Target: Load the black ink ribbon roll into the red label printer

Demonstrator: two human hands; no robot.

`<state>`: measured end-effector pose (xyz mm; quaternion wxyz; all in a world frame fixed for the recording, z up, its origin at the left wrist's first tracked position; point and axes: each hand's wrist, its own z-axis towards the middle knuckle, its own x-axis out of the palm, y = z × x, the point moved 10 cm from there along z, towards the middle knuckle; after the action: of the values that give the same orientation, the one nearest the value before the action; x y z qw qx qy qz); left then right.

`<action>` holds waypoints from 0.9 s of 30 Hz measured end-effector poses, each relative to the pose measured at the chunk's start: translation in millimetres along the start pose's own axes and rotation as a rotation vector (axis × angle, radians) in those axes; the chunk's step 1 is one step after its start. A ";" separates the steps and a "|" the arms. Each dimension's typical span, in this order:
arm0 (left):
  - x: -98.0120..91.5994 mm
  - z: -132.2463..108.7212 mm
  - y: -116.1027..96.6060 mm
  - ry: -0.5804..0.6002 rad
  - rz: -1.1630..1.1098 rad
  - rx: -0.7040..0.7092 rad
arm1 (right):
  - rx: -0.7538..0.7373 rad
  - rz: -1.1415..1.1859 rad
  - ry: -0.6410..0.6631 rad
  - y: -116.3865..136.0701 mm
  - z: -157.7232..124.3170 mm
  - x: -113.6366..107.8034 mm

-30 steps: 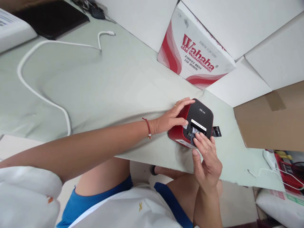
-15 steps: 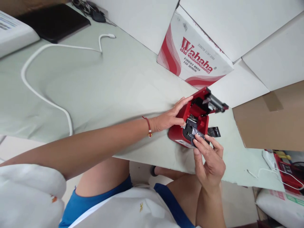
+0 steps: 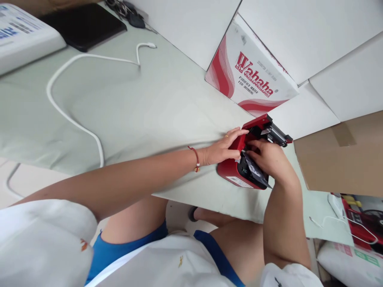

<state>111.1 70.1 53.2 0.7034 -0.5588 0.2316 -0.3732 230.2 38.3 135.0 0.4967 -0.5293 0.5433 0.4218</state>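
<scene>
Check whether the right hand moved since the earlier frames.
Yes. The right hand has moved forward, toward the Wahaha box, and now reaches into the open red device.

Bright, diffuse light fills the scene, its direction hard to tell. The cloth (image 3: 167, 107) takes only soft shadows, one along the left arm (image 3: 143, 183), fainter ones by the cable (image 3: 74, 115). The printer's (image 3: 229, 169) inside is dim, the film (image 3: 255, 170) there faintly glossy. The carton's (image 3: 223, 73) large print reads clearly, its date stamp smeared. The right hand (image 3: 271, 157) looks slightly soft; keys (image 3: 131, 16) blur, and the wide lens stretches the sleeve (image 3: 44, 243) near the corner
</scene>
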 end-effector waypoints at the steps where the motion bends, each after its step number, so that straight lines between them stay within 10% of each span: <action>1: 0.2 0.6 0.2 -0.003 -0.003 0.002 | -0.003 -0.057 0.027 2.1 4.9 3.8; 9: -0.1 1.4 -2.6 -0.024 -0.025 0.046 | 0.049 -0.105 0.015 1.1 -0.1 8.9; 19: -0.4 2.8 -0.3 -0.026 -0.023 0.053 | 0.283 0.879 -0.514 -67.9 -111.5 -46.1; 22: -0.6 1.3 2.5 -0.023 -0.029 0.033 | 0.443 1.020 -0.594 -110.9 -129.0 -20.5; 27: -1.8 0.7 3.4 -0.027 -0.015 0.049 | 0.496 0.782 -0.334 -124.3 -109.5 56.6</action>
<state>111.4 72.3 50.0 0.7172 -0.5479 0.2087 -0.3765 346.6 -88.7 104.0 0.4926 -0.0768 0.6984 0.5134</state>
